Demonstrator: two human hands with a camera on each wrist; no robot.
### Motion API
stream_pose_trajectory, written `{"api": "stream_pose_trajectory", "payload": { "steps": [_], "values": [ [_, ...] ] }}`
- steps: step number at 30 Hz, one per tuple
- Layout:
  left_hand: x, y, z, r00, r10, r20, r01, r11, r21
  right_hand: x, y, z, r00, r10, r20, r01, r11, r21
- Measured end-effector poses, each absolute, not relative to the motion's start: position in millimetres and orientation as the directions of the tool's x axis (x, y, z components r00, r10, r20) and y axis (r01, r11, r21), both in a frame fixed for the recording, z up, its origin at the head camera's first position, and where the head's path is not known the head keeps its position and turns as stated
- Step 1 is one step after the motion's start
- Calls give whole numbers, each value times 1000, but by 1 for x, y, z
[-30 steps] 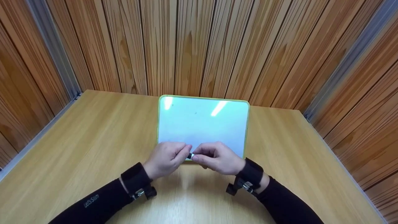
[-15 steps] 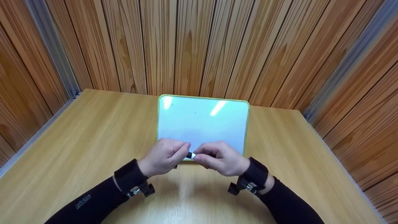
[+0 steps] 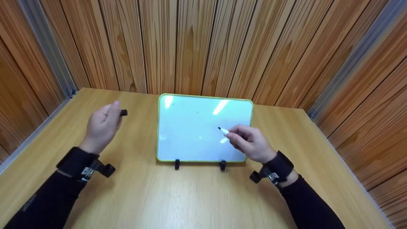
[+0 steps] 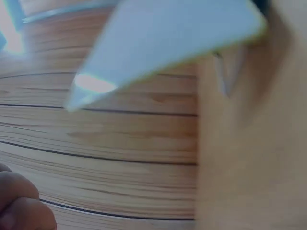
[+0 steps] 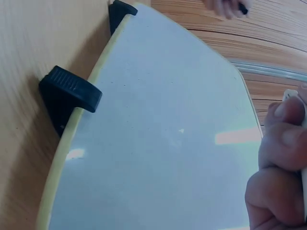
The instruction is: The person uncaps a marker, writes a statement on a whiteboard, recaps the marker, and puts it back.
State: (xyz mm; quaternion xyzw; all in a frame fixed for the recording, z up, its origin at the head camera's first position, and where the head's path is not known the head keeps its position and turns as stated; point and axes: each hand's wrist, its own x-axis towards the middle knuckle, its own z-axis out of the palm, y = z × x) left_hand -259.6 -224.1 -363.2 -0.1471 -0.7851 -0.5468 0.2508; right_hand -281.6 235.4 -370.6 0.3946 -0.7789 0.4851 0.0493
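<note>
My right hand (image 3: 252, 144) pinches a white whiteboard marker (image 3: 224, 131), its bare black tip toward the upper left. The tip overlaps the right half of a whiteboard (image 3: 190, 136) with a thin yellow-green frame. In the right wrist view, curled fingers (image 5: 280, 187) wrap the marker's body at the right edge. Away to the left, my left hand (image 3: 103, 125) grips the black marker cap (image 3: 124, 112), which sticks out beside the thumb. Only a few curled fingertips (image 4: 26, 206) show in the left wrist view, and the cap is out of sight there.
Two black stand feet (image 3: 177, 164) hold the board's lower edge; one foot (image 5: 69, 93) shows large in the right wrist view. The board leans back on a wooden table (image 3: 197, 197). Wood-panelled walls (image 3: 190, 47) enclose the table's back and sides. Light glares off the board.
The hands were together at the board's lower edge; the cap has come off the marker. My left hand has moved left with the cap, my right hand up and right with the marker.
</note>
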Motion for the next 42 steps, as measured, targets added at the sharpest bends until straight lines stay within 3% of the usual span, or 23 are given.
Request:
{"api": "stream_pose_trajectory", "payload": {
  "steps": [7, 13, 27, 42],
  "values": [
    [-279, -233, -394, -933, 61, 355, 318, 603, 732, -283, 245, -373, -777, -474, 415, -582, 291, -759],
    [-282, -244, -405, -978, 91, 185, 189, 756, 627, -285, 243, -376, -774, -477, 416, -585, 289, -758],
    [-288, -252, -417, -982, 137, 131, 182, 877, 444, -281, 228, -380, -728, -526, 441, -629, 254, -735],
    [-288, -263, -418, -991, 92, 98, 125, 900, 418, -280, 208, -381, -678, -573, 460, -660, 198, -725]
  ]
}}
